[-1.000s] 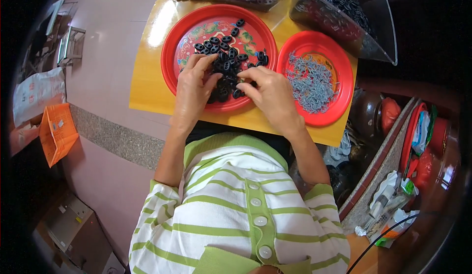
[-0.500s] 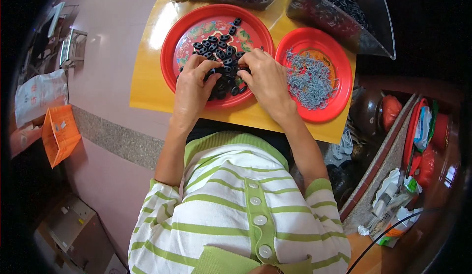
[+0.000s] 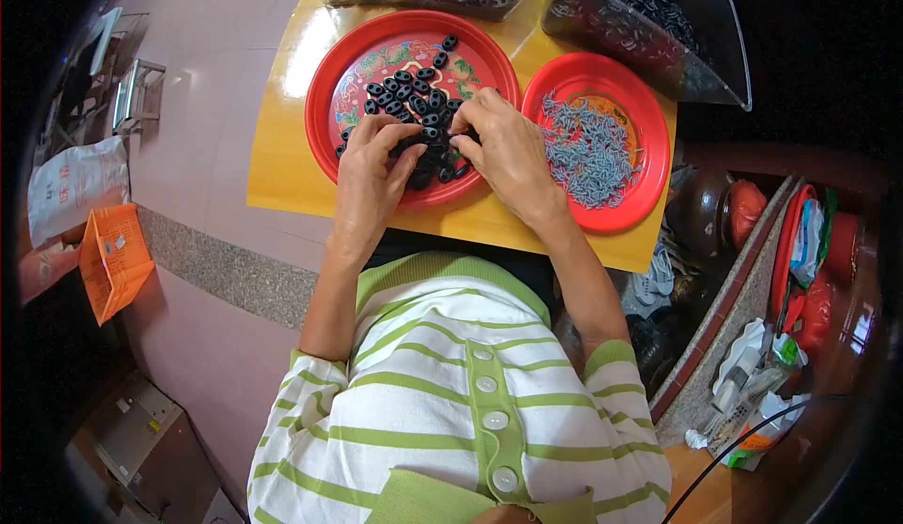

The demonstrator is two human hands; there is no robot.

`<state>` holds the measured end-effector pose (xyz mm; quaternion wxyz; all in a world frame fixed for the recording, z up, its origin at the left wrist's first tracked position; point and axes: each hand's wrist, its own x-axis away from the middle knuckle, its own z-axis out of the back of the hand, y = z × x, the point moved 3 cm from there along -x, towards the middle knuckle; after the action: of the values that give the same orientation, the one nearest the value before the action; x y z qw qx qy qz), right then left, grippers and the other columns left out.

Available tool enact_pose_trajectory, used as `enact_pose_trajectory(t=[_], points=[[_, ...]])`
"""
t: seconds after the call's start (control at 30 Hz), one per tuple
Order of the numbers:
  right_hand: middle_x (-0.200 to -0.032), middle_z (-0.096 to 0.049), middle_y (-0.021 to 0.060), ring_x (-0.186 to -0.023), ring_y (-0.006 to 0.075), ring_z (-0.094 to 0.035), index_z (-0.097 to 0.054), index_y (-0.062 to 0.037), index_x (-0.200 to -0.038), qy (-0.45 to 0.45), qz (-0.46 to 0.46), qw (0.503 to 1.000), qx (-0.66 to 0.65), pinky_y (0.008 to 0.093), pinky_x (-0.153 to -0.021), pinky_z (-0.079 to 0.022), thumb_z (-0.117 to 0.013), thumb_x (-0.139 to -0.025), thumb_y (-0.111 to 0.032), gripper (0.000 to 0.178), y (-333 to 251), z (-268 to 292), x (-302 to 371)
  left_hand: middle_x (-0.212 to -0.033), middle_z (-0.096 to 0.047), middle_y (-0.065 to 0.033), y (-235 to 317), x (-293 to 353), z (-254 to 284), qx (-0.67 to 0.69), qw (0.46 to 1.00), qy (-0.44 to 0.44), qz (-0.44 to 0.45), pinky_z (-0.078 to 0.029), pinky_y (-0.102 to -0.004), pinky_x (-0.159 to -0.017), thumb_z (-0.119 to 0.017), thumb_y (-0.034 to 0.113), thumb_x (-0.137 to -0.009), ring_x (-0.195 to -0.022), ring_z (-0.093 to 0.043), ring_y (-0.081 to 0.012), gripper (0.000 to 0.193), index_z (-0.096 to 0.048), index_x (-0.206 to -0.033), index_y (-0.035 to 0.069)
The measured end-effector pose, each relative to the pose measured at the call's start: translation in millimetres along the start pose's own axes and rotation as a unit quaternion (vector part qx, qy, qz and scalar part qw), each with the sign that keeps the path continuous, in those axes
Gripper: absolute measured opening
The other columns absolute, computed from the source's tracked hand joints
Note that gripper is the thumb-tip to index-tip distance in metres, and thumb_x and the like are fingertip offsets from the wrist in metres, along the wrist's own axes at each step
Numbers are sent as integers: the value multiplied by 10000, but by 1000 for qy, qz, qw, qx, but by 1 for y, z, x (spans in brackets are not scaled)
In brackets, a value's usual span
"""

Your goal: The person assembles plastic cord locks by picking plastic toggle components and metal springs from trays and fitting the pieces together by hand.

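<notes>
A large red plate [image 3: 357,63] on a yellow table [image 3: 282,166] holds a heap of small black rings [image 3: 414,91]. My left hand [image 3: 372,171] lies over the near part of the heap, fingers curled among the rings. My right hand [image 3: 503,148] meets it from the right, fingertips pinching at a black ring in the heap's middle. A smaller red plate [image 3: 649,129] to the right holds a pile of small grey metal pieces [image 3: 588,148]. What sits between my fingertips is mostly hidden.
Two clear plastic bins [image 3: 649,16] of dark parts stand along the table's far edge. An orange carton [image 3: 113,261] and a white bag [image 3: 75,185] lie on the pink floor at left. Cluttered shelves with red containers [image 3: 800,251] stand at right.
Both hands have stayed on the black ring heap, shifting their fingers slightly; my right hand has moved a little further into the large plate.
</notes>
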<state>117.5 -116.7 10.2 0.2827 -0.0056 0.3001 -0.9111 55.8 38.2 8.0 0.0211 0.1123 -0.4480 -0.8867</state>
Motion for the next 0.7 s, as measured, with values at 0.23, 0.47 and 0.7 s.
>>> enact_pose_trajectory(t=[0.23,0.47,0.7], points=[[-740,-641,42,-649,101,-578,-635,-13,-846,-14,-135,911,-390,249,-590,-460,-679,-783,-105,120,11,-1,9,-911,-595,-91,13,-1,-2,66,998,20,-4,-474,-240,-618,-666,55,-805,-719,-589,-138,178,-648,-975,4],[-775,-616,-32,-670,19,-514,-645,-16,-926,-35,-127,890,-436,179,-565,-413,-628,-862,-139,139,10,9,15,-823,-627,-31,6,-1,-18,258,960,-43,102,-474,-201,-654,-665,52,-816,-746,-610,-84,141,-652,-942,-9],[-690,-602,-31,-607,17,-473,-651,1,-864,-29,-106,914,-390,198,-528,-392,-633,-836,-120,125,5,21,18,-762,-619,-43,24,-6,-11,127,988,-71,56,-458,-211,-580,-677,42,-798,-656,-580,-74,110,-646,-885,-17]])
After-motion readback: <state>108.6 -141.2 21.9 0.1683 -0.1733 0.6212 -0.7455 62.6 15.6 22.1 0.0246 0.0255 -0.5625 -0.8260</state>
